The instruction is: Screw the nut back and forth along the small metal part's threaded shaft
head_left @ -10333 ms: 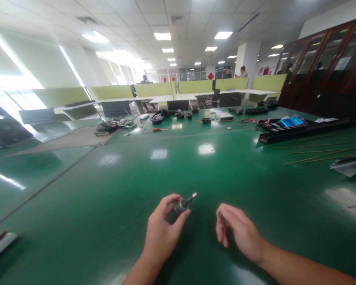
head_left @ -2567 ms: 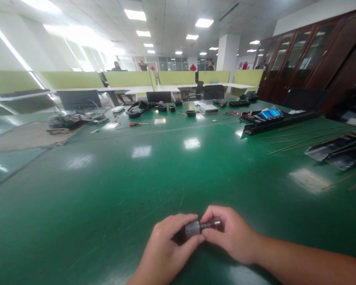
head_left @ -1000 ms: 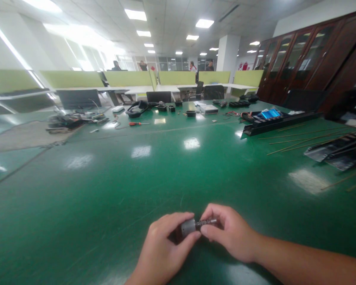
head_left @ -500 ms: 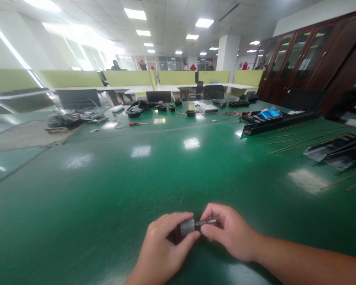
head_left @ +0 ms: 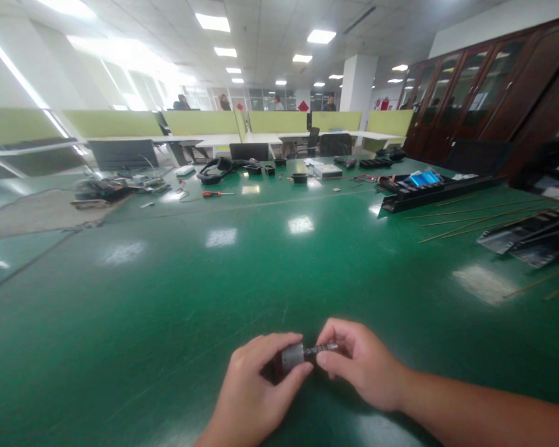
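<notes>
My left hand [head_left: 259,380] is closed around a short grey metal cylinder [head_left: 292,357], thumb below and fingers above. From the cylinder's right end a thin, ridged metal shaft [head_left: 313,352] sticks out to the right. The thumb and fingers of my right hand [head_left: 361,360] pinch this shaft near its outer end. Both hands are just over the near part of the green tabletop [head_left: 205,298]. The cylinder's left end is hidden in my left hand.
Farther back lie a red-handled screwdriver [head_left: 212,194], a black headset-like item [head_left: 215,169] and small black boxes. A long black channel [head_left: 414,197], thin rods [head_left: 475,220] and black rails [head_left: 517,239] lie right. A cluttered pile [head_left: 102,187] is at left.
My left hand and the cylinder have shifted very slightly left. My right fingers have moved slightly along the shaft to the right. A person in the background has moved left.
</notes>
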Demonstrator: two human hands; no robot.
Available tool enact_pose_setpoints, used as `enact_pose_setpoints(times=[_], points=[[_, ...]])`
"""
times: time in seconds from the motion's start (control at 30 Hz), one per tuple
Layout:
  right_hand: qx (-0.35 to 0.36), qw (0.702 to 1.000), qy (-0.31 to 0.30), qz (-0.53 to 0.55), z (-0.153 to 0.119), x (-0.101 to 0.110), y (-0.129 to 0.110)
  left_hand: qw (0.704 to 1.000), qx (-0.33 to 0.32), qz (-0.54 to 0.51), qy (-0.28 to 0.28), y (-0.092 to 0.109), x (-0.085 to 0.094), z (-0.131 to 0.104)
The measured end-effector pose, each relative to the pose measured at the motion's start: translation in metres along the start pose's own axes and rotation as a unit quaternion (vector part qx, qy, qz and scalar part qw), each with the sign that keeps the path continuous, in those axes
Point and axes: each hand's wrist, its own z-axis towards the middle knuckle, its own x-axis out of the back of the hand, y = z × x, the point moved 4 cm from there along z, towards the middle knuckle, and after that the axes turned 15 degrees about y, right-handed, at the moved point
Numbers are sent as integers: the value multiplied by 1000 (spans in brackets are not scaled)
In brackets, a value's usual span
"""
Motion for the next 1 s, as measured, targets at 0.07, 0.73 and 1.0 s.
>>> enact_pose_setpoints(times=[0.07, 0.73, 1.0], points=[[1, 1000, 3, 0, 0, 0, 0, 1000, -1, 0, -2, 0, 0, 1], [8, 1000, 12, 17, 0, 0, -2, 1000, 4, 0, 14, -3, 3, 0], [14, 999, 31, 5, 0, 2, 1, 1000, 6, 0, 23, -2, 5, 2]])
